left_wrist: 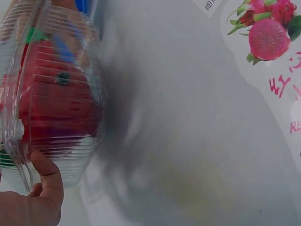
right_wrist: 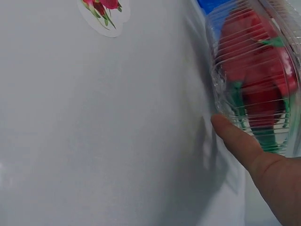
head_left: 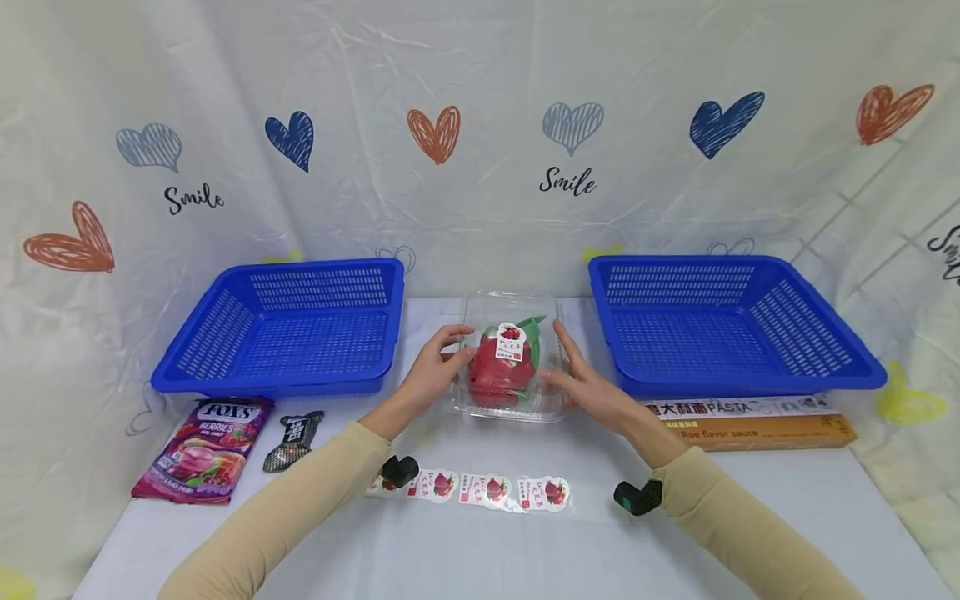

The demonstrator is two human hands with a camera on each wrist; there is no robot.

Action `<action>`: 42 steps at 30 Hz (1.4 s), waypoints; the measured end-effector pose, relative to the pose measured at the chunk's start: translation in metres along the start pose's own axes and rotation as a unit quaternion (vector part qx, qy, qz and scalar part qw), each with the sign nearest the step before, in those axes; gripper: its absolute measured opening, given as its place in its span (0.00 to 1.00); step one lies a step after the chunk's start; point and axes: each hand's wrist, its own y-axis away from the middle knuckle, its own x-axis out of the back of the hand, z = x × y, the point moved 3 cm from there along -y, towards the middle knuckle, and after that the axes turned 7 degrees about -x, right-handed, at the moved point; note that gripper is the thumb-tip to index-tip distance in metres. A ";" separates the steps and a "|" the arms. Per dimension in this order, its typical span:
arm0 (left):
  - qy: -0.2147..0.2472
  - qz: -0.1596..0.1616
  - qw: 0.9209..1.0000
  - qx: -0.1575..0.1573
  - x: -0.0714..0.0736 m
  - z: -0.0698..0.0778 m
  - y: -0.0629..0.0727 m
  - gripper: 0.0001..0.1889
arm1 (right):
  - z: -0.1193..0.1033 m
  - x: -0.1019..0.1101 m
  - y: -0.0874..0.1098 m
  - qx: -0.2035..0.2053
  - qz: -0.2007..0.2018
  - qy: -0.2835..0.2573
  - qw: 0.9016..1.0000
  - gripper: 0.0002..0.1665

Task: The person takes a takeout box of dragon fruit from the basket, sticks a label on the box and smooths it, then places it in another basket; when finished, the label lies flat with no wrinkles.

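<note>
Between my hands a clear plastic clamshell box (head_left: 510, 408) holds red fruit (head_left: 491, 379) with green leaves, visible through its ribbed walls. A white dragon fruit sticker (head_left: 511, 342) is on the lid. My left hand (head_left: 435, 367) grips the box's left side, its thumb and a finger at the rim in the left wrist view. On the right side my right hand (head_left: 588, 385) holds the box, with the thumb (right_wrist: 240, 141) against the ribbed wall. Nearer me lies a strip of dragon fruit stickers (head_left: 486, 492), partly behind the left wrist camera.
Blue plastic baskets stand at left (head_left: 277, 387) and right (head_left: 742, 383). A purple candy bag (head_left: 206, 454) and a small black packet (head_left: 292, 442) lie before the left one. A pasta box (head_left: 765, 429) lies before the right one. A printed cloth (head_left: 495, 200) hangs behind.
</note>
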 end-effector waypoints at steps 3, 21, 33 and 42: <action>-0.006 -0.005 1.000 0.001 0.000 0.002 0.001 0.21 | -0.002 0.001 0.001 0.004 -0.002 -0.018 1.000 0.44; -0.006 0.012 1.000 -0.001 -0.003 0.029 -0.005 0.19 | -0.050 0.019 0.009 0.020 0.074 0.022 0.997 0.38; 0.051 -0.027 0.998 -0.032 -0.007 0.048 -0.015 0.23 | -0.073 0.050 0.026 0.017 0.073 0.039 0.996 0.39; 0.067 0.023 0.996 -0.050 -0.028 0.044 -0.018 0.19 | -0.085 0.078 0.040 0.035 0.080 -0.026 0.996 0.37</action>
